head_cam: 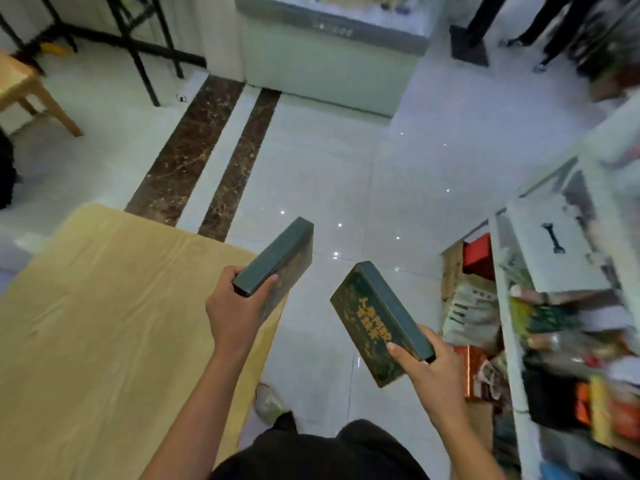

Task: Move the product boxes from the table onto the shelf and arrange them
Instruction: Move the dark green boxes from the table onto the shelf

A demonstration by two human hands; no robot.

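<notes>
Boxes, two dark green ones, are each pinched at the near end: the left hand (235, 306) wraps the left box (277, 259) by its narrow spine, the right hand (427, 367) clamps thumb-over-face on the right box (375, 320). Both look rigid, light and smooth-skinned, so an end grip should hold. They hang over the floor between the table's (104, 306) right edge and the shelf (509, 341)

Both product boxes are dark green: the left box (277, 261) shows plain green edges, while the right box (377, 320) carries orange-gold lettering over a leafy print. The table (86, 323) wears a pale yellow-tan cloth. The floor (346, 168) is glossy white tile crossed by two brown marbled stripes. The shelf (512, 341) frame is white.
</notes>
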